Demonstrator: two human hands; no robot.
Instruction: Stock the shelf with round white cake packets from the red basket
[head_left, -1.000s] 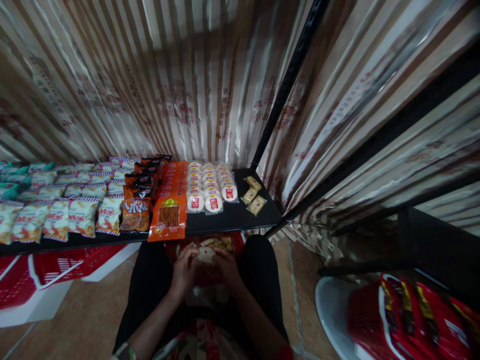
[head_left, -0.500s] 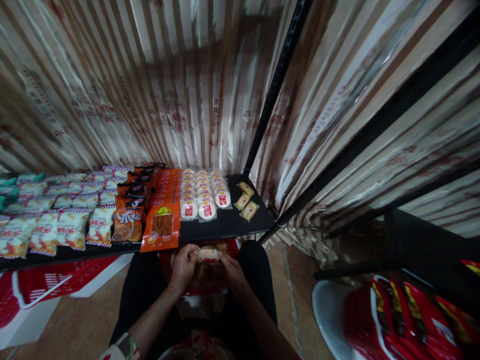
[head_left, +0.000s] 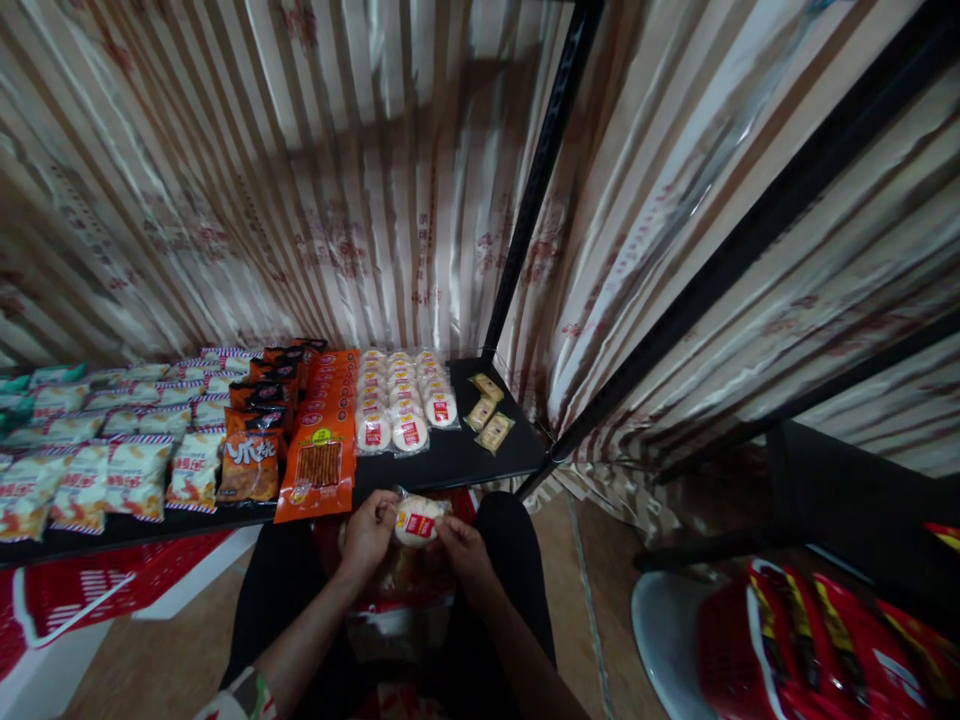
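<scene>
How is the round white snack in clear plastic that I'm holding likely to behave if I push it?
The round white snack in clear plastic is probably light, as the left hand and right hand pinch only its ends. The smooth-looking plastic could slide easily. Its round outline suggests it might roll on edge.

Beyond the grip, a pleated curtain (head_left: 337,200) and a black post (head_left: 536,190). Left of the grip, flat orange packets (head_left: 322,435), white bags (head_left: 135,475) and, lower, a red basket (head_left: 176,560). Well right of it, a pale basin (head_left: 660,635) and red bags (head_left: 862,640).
</scene>
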